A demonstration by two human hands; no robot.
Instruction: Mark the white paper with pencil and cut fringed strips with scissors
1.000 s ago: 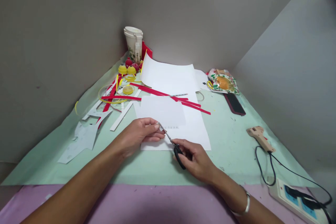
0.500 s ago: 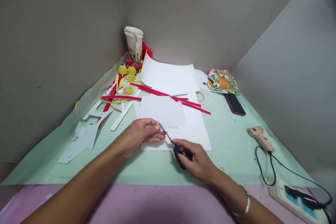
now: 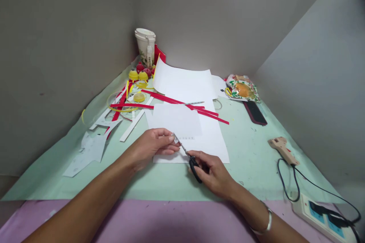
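My left hand (image 3: 156, 142) is closed, pinching a small piece of white paper (image 3: 176, 141) between thumb and fingers. In my right hand (image 3: 212, 171) is a pair of black-handled scissors (image 3: 195, 169), gripped by the handles. Their blades point up and left and meet the small paper beside my left fingertips. Whether the blades are fully closed is too small to tell. Beneath both hands lies white paper (image 3: 211, 148), with a smaller white sheet (image 3: 176, 117) on top. A row of small marks shows near that sheet's lower edge, partly hidden by my left hand.
Red strips (image 3: 171, 99) and a pencil (image 3: 194, 103) lie behind my hands. Paper scraps (image 3: 88, 152) and yellow-and-red round pieces (image 3: 138, 76) sit left, near a lidded cup (image 3: 145, 43). At right are a phone (image 3: 254, 113), a glue gun (image 3: 283, 150) and a power strip (image 3: 322, 216).
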